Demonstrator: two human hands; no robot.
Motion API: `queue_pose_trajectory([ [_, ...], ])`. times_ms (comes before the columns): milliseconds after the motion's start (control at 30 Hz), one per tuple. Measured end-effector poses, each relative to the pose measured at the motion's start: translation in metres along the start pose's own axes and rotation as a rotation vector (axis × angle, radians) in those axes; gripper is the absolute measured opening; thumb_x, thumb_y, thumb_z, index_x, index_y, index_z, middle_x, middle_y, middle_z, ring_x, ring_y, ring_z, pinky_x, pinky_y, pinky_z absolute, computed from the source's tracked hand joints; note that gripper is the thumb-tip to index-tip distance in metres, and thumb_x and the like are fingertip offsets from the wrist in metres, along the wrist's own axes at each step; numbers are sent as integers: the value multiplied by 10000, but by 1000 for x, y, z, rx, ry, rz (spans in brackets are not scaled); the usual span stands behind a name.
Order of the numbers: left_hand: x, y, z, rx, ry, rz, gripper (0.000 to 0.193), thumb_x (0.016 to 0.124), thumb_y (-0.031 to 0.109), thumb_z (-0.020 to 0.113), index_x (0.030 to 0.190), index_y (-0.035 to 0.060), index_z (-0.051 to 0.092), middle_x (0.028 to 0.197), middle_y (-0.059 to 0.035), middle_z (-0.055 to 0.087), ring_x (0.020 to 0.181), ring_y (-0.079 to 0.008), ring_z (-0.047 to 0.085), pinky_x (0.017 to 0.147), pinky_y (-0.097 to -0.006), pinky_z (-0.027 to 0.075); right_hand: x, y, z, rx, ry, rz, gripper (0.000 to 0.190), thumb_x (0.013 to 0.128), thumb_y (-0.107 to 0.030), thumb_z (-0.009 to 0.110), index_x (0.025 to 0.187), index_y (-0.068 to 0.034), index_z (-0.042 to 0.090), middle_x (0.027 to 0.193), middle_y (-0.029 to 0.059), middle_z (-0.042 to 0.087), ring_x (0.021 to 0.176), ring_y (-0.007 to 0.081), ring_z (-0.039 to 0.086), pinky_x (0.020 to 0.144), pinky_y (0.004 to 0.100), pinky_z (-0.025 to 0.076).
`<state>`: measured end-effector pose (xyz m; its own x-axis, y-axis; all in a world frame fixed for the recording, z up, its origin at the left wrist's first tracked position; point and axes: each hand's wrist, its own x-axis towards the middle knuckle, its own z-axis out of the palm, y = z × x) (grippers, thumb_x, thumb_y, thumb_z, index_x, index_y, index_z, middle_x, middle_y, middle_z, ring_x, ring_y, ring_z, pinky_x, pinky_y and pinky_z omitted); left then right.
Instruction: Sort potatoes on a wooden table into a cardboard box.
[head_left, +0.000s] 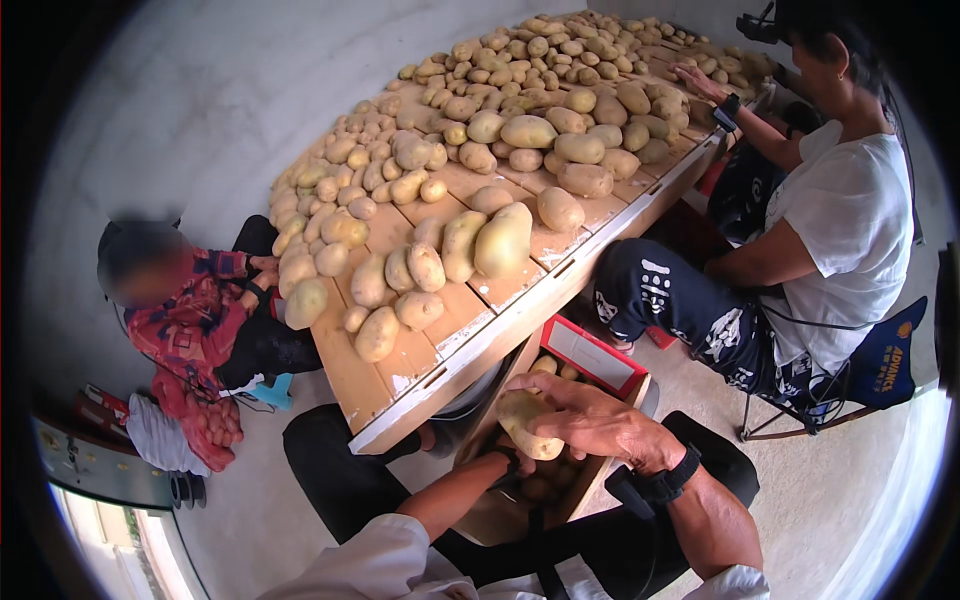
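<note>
In the head view my right hand (592, 416) grips a large potato (527, 424) above an open wooden box (585, 480) between my knees. Below it, my left hand (517, 457) reaches into the box, mostly hidden behind that potato and my right hand; whether it holds anything does not show. More potatoes (537, 489) lie in the box's shadowed bottom. In front of me, large potatoes (504, 240) rest in a loose group on the near end of a plank table (390, 289), with many smaller ones heaped farther back.
A person in a white top (847, 210) sits at the right, one hand near the potatoes. Another person in a patterned red top (184, 322) sits at the left end. The table's white edge (480, 337) overhangs my box. A red mesh bag (214, 427) lies at lower left.
</note>
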<state>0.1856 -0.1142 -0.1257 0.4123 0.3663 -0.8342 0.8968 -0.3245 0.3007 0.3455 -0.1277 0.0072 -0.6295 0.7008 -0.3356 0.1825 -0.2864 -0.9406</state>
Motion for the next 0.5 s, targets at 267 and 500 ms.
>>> queue_pose_trajectory([
  [267, -41, 0, 0, -23, -107, 48, 451, 759, 229, 689, 1130, -14, 771, 1185, -220, 763, 1095, -360, 741, 902, -454, 575, 18, -3, 1, -8, 228, 135, 562, 944, -218, 659, 1493, -138, 565, 1267, 45, 658, 704, 92, 540, 621, 240, 480],
  [500, -73, -20, 0, -204, -18, 221, 492, 793, 214, 669, 1237, 2, 673, 1109, -201, 717, 977, -338, 700, 791, -451, 547, 35, -11, -1, 113, 437, 108, 557, 942, -262, 643, 1479, -118, 601, 1158, 76, 708, 679, 133, 561, 595, 263, 475],
])
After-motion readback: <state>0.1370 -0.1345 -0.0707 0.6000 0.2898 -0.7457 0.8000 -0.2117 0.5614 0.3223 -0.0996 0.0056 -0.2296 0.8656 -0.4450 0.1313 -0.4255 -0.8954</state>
